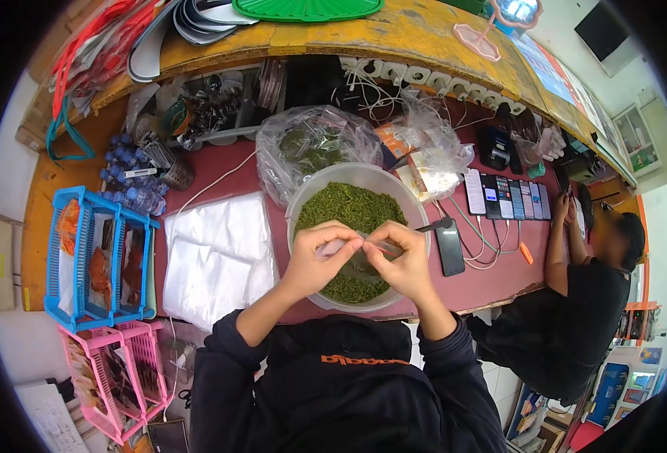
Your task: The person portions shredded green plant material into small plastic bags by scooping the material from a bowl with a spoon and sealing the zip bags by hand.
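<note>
My left hand (318, 259) and my right hand (401, 260) meet at the fingertips over a round whitish tub (293, 208). Each pinches the edge of what looks like a small clear plastic bag (358, 263), mostly hidden by the fingers. Finely shredded green leafy stuff (348, 198) fills much of the tub beneath them. A dark handle (433, 225) sticks out over the tub's right rim. Behind the tub sits a big clear bag (314, 140) with more green stuff in it. Stacks of flat clear plastic bags (216, 257) lie left of the tub.
Blue baskets (84, 260) stand at the left, pink baskets (122, 370) lower down. A black phone (449, 249) lies right of the tub; several phones (503, 198) charge on cables beyond it. Another person (568, 317) sits at the right. A yellow wooden shelf (288, 39) overhangs the back.
</note>
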Tool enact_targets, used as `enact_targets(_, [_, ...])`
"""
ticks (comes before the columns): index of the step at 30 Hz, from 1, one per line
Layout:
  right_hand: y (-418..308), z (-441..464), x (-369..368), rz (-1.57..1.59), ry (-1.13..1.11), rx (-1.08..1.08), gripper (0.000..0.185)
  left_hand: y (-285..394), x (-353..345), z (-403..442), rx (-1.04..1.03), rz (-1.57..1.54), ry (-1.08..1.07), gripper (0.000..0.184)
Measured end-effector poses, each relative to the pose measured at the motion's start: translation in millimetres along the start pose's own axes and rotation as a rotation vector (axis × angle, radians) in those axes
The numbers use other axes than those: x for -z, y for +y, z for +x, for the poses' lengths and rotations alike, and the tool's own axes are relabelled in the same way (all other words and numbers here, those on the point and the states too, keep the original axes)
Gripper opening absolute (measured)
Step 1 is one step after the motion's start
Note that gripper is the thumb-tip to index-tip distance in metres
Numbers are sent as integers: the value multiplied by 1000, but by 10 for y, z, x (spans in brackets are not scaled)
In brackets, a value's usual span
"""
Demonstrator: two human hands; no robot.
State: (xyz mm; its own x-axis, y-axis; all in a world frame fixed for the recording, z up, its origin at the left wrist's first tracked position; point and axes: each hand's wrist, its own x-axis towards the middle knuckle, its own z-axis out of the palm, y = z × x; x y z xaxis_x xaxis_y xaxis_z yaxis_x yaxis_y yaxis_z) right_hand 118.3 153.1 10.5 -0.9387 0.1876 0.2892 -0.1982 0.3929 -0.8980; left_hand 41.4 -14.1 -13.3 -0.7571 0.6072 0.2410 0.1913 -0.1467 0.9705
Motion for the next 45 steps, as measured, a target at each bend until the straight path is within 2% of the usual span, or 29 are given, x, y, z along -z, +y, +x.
enact_targets(2, [-15,-2,-25,-44,31,108,7,156,-26,6,-111,180,45,5])
enact_targets(6, [-118,-55,94,-49,69,165,6,283,66,67,-166,221,93,2])
enact_targets(8, [-111,-78,191,-38,64,123,5,247,136,202,-143,179,111,4])
enact_targets(10, [-80,-79,240,-82,114,113,4,255,177,394,-262,247,90,6])
enact_targets(12, [-47,-90,275,-26,160,63,3,160,363,693,-311,273,269,8])
enact_targets(14, [-2,-91,293,169,307,-76,5,176,589,947,-288,439,331,12])
enact_targets(15, [25,-84,301,138,281,-87,8,148,647,999,-285,569,291,21])
enact_targets(16, [30,-74,299,138,284,-85,8,97,614,987,-287,569,289,21])
enact_targets(18, [-8,-15,240,-119,225,-26,12,-24,495,880,-241,743,199,31])
enact_targets(19, [-48,28,194,-185,210,-7,17,-99,416,791,-249,727,84,38])
enact_targets(20, [-49,67,129,-184,212,-9,17,-168,293,649,70,396,-89,41])
enact_targets(21, [-40,100,62,-251,193,63,19,-42,137,512,247,104,-223,45])
enact_targets(22, [-15,111,24,-317,171,136,20,-9,25,404,341,-34,-285,46])
enact_targets(23, [96,82,-12,-273,148,123,18,-28,-37,323,382,-93,-373,47])
enact_targets(24, [123,72,-18,-271,143,123,18,-23,-83,262,343,-116,-356,46])
enact_targets(26, [148,57,-12,-344,143,284,14,-38,-51,239,335,-136,-370,45])
enact_targets(30, [84,49,-6,-486,241,271,13,-19,-37,222,362,-209,-328,42])
enact_targets(32, [41,58,85,-523,314,287,11,26,14,216,141,-151,-232,43])
enact_targets(33, [31,47,171,-477,331,192,9,86,28,197,148,-166,-37,31])
enact_targets(34, [14,38,234,-433,348,97,8,109,62,184,148,-166,-39,31])
enact_targets(36, [15,-35,215,-150,216,-96,13,159,122,154,-204,465,119,16])
enact_targets(37, [14,-77,184,-61,126,-123,15,235,66,127,-109,381,3,10])
enact_targets(38, [-2,-109,152,26,34,-150,16,251,-24,104,-143,347,-65,10])
enact_targets(39, [46,-145,109,173,-14,-203,18,263,-67,79,-98,365,-91,12])
enact_targets(40, [61,-163,108,172,-15,-203,18,274,-85,62,-53,383,-116,14])
enact_targets(41, [66,-174,115,211,-24,-311,19,285,-73,53,-54,383,-116,14])
enact_targets(42, [79,-184,130,249,-32,-420,20,303,-53,47,-153,404,71,16])
enact_targets(43, [128,-197,147,40,19,-344,22,329,-40,48,-251,421,257,19])
enact_targets(45, [144,-219,145,24,27,-332,22,455,-6,55,-291,526,246,22])
